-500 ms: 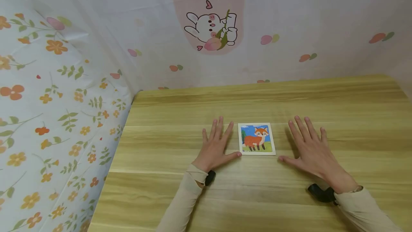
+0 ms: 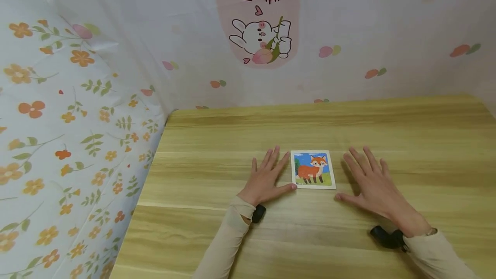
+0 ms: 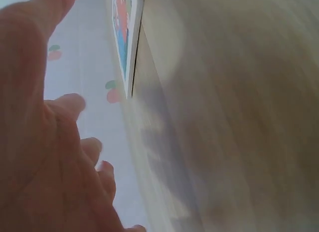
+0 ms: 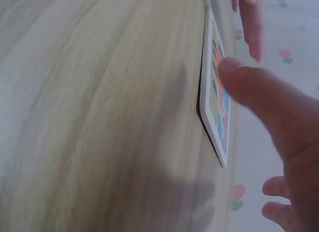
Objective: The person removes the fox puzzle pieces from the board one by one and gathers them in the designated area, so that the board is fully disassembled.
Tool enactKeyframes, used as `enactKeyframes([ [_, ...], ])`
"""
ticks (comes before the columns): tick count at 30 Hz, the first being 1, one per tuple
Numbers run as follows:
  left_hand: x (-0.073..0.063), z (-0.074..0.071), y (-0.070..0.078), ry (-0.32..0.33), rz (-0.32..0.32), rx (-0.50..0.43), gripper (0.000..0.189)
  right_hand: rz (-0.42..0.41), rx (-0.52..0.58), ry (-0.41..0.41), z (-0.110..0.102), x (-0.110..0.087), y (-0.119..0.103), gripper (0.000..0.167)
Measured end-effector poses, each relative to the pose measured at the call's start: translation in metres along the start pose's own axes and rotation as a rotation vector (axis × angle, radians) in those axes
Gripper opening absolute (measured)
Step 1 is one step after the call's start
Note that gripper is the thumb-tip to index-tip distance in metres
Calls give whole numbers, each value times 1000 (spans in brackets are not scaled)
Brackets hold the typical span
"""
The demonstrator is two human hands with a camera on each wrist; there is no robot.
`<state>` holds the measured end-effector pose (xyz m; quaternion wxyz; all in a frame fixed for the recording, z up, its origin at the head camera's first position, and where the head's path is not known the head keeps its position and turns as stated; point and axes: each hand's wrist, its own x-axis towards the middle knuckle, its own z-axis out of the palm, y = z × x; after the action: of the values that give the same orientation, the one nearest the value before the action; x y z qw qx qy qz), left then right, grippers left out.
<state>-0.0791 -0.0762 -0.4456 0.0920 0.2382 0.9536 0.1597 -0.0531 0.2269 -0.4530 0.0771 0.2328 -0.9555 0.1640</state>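
A square, flat fox picture board (image 2: pixel 313 169) with a white border lies on the wooden table between the two hands. My left hand (image 2: pixel 265 185) is spread just to its left, the thumb tip overlapping the board's near left corner in the head view. On the other side, my right hand (image 2: pixel 377 190) has its fingers extended, with the thumb tip close to the near right corner. Both wrist views show the palms raised over the tabletop, with shadows below them. In the right wrist view, the thumb (image 4: pixel 249 85) overlaps the board (image 4: pixel 213 92). Neither hand holds anything.
The wooden table (image 2: pixel 232 128) runs back to a white curtain (image 2: pixel 348 20) with a printed rabbit. A flowered cloth (image 2: pixel 77 141) hangs along the left side. Small black cameras (image 2: pixel 258 213) are worn at the wrists.
Both hands have come slightly nearer the board, the right one moving left and the left index finger drawing in toward its edge. The head view has shifted a little.
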Motion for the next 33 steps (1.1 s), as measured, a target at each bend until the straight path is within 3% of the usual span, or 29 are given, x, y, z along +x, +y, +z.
enactKeyframes([
  [5,8,-1,9,-17,-29,-93,83,-17,28,14,1,0,-1,103],
  [14,20,7,13,-88,-96,-118,84,-55,104,21,-1,4,-6,90],
  [22,26,21,15,-54,-119,-108,75,32,230,-73,-9,6,-13,71],
  [33,22,23,17,-9,-115,-136,64,-20,230,-69,-5,17,-23,47],
])
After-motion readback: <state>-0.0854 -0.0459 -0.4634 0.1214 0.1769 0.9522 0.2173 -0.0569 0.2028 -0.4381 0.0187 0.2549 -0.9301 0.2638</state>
